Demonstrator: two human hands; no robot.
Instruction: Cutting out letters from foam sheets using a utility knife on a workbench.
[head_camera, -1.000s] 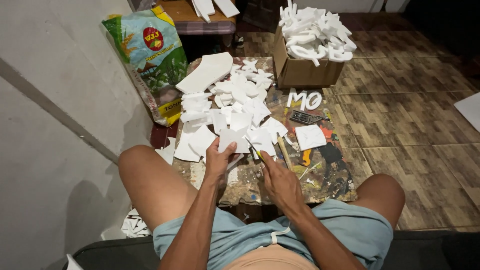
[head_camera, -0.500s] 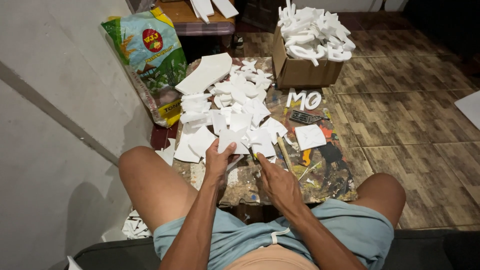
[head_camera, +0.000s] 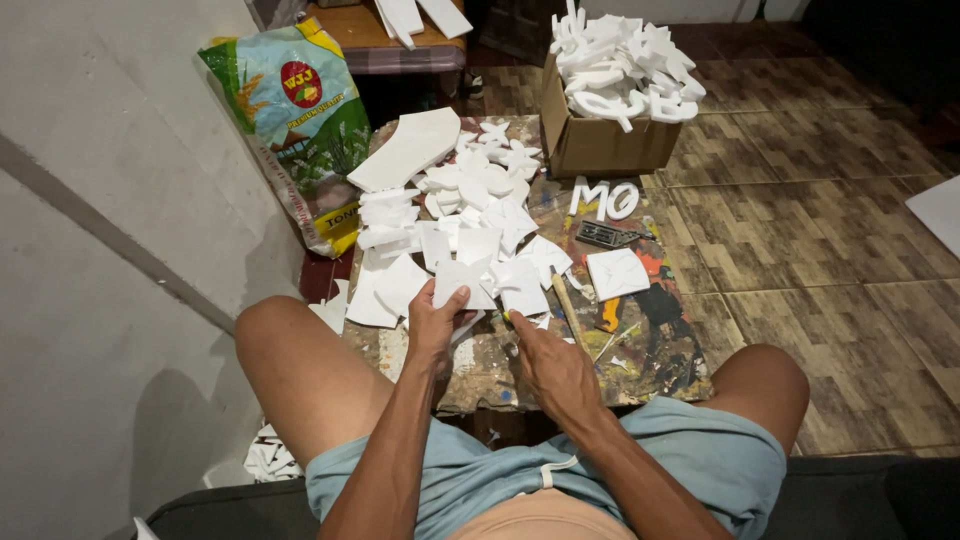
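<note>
Many foam scraps (head_camera: 470, 215) crowd left hand (head_camera: 437, 325).

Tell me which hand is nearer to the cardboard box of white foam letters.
Right. The right hand is below the cardboard box, on the paint-stained table; the left hand is farther to the left, holding a white foam piece.

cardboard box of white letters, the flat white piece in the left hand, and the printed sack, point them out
cardboard box (head_camera: 600, 148), head view, front wall
flat white piece (head_camera: 462, 283), head view, middle
printed sack (head_camera: 300, 130), head view, front face
</note>
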